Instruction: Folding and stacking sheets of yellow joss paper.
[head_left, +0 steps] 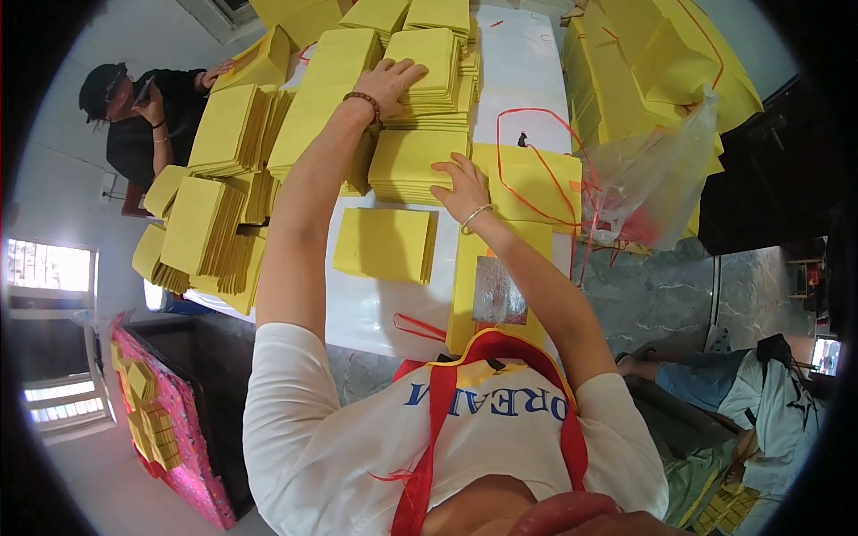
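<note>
I judge the stacking well along, one loose bundle (380, 243) left apart, my left grip (394, 85) and right grip (463, 189) spread, unclamped, at yellow stacks (411, 163).

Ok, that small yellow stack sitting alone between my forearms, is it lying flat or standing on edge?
Lying flat: the small yellow stack shows its broad face upward, with layered edges along its right side.
</note>
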Tool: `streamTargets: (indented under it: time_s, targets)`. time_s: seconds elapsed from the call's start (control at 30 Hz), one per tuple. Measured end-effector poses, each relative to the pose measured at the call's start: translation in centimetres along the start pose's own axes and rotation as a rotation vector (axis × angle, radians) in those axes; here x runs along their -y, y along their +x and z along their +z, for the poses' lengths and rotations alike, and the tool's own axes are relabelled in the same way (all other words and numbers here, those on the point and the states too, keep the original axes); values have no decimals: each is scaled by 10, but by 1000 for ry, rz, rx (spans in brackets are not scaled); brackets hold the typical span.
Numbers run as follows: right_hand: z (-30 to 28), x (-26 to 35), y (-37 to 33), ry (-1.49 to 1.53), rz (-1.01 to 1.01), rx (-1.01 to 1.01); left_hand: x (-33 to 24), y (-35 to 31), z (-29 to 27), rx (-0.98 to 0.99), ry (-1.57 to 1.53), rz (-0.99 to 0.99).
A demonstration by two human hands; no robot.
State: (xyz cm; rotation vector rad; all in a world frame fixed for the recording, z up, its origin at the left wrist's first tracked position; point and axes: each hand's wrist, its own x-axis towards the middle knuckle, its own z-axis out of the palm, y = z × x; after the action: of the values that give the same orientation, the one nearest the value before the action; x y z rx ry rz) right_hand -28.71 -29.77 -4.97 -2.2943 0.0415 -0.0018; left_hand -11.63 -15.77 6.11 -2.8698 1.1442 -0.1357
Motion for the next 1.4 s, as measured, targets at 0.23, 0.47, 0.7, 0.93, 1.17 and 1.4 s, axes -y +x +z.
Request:
streamTargets:
  time_s: [0.23,0.47,0.7,0.93,1.17,1.4]
  targets:
    - [-8,9,0,18,-42,-35,1,1,7,-66,131,14]
    - [-17,6,17,93,-101,-96,-15,0,-20,-2,249,19]
    - [-39,-4,9,370,-202,-157,-35,-36,-31,-308,187,69]
    - [-113,-33,-52,652,-113,-121,-115,-150,7,-339,-503,201]
    - [-144,-94,-149,813,317,-147,-222,-243,56,-240,-991,0]
    - [-102,-109,-211,992,512,-205,-255,-254,106,-139,-1466,-407]
